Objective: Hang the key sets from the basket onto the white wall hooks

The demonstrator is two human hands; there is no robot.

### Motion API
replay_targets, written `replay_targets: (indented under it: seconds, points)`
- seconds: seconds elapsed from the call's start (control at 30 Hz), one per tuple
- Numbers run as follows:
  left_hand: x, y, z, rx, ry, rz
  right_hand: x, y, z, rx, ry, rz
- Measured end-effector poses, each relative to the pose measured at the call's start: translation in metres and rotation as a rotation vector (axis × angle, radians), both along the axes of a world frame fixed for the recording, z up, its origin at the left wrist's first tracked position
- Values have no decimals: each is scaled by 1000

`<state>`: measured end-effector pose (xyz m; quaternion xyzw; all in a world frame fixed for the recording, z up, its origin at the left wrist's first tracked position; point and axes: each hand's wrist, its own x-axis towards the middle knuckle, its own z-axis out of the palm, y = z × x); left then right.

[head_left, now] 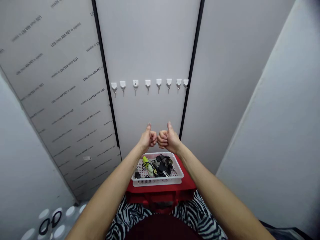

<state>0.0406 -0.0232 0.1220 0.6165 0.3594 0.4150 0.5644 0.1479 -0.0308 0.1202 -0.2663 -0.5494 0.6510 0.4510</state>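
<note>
We count eight white hooks (148,83), two black strips (105,71), one white basket (157,182) and one red bench (188,182). Within the basket we distinguish one yellow-green item (145,162), one pale green item (150,170) and several dark items (163,167), too jumbled to number. We add one left-hand grip (148,138), one right-hand grip (170,138) and two black loops (40,229).

Illumination is moderate and diffuse. Wide-angle distortion slants the right wall (282,126) outward. The upper-right corner darkens; lettering (65,34) on the left panel (60,91) appears soft
</note>
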Motion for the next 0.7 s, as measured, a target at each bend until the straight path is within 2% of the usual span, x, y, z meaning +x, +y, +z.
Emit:
replay_targets:
  seconds: [0.2,0.4,0.57,0.7]
  points:
    - [-8,2,-5,3,-20,-15,-7,0,-3,-19,30,33]
    - [-14,2,-20,-43,-9,-3,-13,3,-19,-72,17,69]
    - [-16,4,-32,-63,-48,-14,-16,5,-28,-101,-1,68]
    - [-17,5,-37,-66,6,27,-19,8,-35,-87,-77,18]
